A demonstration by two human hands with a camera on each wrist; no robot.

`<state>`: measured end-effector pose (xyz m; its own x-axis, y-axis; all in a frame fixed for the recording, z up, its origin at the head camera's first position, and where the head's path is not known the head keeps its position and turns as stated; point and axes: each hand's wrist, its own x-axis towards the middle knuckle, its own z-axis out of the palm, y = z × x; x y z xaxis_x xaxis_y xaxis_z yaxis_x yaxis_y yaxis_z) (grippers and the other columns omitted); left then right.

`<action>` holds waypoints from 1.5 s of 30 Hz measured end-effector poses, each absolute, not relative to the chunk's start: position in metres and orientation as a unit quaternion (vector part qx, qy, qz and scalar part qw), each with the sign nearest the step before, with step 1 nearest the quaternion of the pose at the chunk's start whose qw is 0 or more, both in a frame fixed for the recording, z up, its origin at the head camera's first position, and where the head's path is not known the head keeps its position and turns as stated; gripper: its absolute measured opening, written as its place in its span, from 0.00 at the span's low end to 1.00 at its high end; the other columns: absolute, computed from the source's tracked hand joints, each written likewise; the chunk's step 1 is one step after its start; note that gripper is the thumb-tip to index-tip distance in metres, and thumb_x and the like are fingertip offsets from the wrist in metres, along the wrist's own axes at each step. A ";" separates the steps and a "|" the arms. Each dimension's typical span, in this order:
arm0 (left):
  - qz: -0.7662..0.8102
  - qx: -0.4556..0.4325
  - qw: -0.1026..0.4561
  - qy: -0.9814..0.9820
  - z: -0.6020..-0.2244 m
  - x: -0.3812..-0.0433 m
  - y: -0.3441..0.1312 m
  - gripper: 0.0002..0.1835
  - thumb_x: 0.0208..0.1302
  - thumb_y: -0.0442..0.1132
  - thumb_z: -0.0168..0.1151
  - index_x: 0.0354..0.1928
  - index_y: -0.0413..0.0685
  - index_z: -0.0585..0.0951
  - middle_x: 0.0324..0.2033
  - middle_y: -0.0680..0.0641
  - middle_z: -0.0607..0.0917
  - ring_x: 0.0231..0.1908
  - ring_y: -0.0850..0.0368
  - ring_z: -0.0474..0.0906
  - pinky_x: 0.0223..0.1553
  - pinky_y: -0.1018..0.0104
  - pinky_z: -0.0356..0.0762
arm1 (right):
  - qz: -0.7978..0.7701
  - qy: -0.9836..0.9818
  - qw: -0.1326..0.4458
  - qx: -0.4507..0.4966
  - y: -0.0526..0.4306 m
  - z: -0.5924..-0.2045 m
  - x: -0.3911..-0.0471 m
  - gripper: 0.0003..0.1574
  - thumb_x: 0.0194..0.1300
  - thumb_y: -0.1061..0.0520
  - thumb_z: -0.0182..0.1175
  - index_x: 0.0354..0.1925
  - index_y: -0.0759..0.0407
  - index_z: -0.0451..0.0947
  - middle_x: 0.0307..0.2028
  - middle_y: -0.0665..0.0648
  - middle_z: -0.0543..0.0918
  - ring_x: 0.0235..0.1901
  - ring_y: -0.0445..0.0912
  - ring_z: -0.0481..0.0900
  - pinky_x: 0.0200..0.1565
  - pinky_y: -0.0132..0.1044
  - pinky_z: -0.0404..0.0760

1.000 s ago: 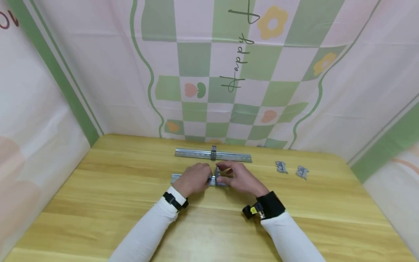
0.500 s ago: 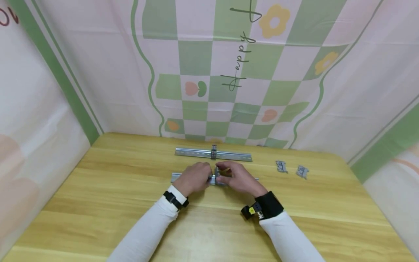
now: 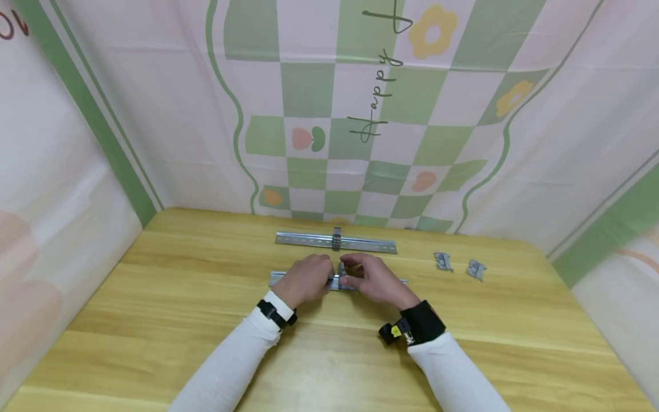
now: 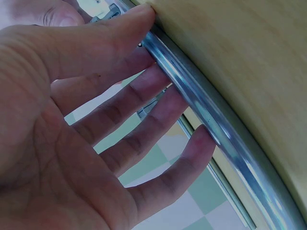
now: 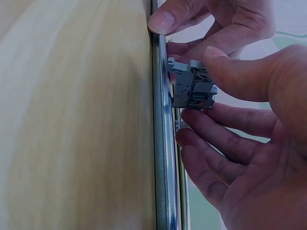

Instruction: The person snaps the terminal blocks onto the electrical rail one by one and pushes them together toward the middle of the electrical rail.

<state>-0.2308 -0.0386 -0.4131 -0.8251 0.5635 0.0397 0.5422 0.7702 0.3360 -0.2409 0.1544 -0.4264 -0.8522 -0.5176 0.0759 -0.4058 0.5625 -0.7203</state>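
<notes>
A slotted metal DIN rail lies crosswise in front of me. My left hand grips it left of its middle; in the left wrist view the thumb is on the near edge of the rail and the fingertips touch the far edge. Just to the right, my right hand pinches grey terminal blocks between thumb and fingers. They stand upright against the rail in the right wrist view. Whether they are clipped on cannot be told, nor can their number.
Behind the hands lies a second DIN rail, with a group of grey terminal blocks near its middle. To the right, a loose terminal block and another terminal block lie flat on the wooden table. A patterned curtain hangs behind.
The rail's right end has come into sight beyond my right hand, which has shifted very slightly. Both hands otherwise keep their hold on the rail and the terminal blocks.
</notes>
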 end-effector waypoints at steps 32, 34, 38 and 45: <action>0.150 0.296 0.020 0.943 -0.414 -0.230 -0.038 0.06 0.50 0.36 0.64 0.24 0.50 0.75 0.27 0.54 0.72 0.27 0.59 0.69 0.25 0.70 0.68 | -0.391 0.875 0.094 -0.268 0.147 -0.424 -0.236 0.30 0.55 0.54 0.63 0.56 0.60 0.70 0.51 0.55 0.77 0.47 0.47 0.77 0.46 0.34 0.73; 0.150 0.294 0.022 0.944 -0.414 -0.230 -0.038 0.06 0.50 0.36 0.64 0.24 0.50 0.75 0.27 0.54 0.72 0.28 0.59 0.69 0.25 0.70 0.68 | -0.391 0.876 0.091 -0.269 0.147 -0.424 -0.236 0.30 0.55 0.55 0.64 0.56 0.60 0.70 0.50 0.55 0.77 0.47 0.47 0.77 0.46 0.34 0.73; 0.146 0.291 0.023 0.945 -0.414 -0.230 -0.037 0.07 0.50 0.36 0.65 0.24 0.50 0.74 0.28 0.54 0.72 0.28 0.59 0.69 0.25 0.70 0.68 | -0.386 0.878 0.085 -0.268 0.147 -0.425 -0.235 0.30 0.55 0.54 0.64 0.56 0.61 0.70 0.50 0.55 0.77 0.47 0.46 0.76 0.47 0.35 0.73; 0.151 0.291 0.021 0.944 -0.414 -0.230 -0.037 0.08 0.48 0.35 0.64 0.23 0.51 0.73 0.27 0.54 0.72 0.28 0.59 0.69 0.24 0.70 0.68 | -0.386 0.880 0.078 -0.266 0.146 -0.427 -0.234 0.30 0.55 0.54 0.64 0.56 0.61 0.70 0.50 0.56 0.77 0.48 0.49 0.76 0.48 0.40 0.73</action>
<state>-0.2299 -0.0373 -0.4142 -0.8292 0.5569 0.0479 0.5440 0.7843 0.2982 -0.2342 0.1462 -0.4266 -0.8467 -0.5278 0.0677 -0.4069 0.5602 -0.7215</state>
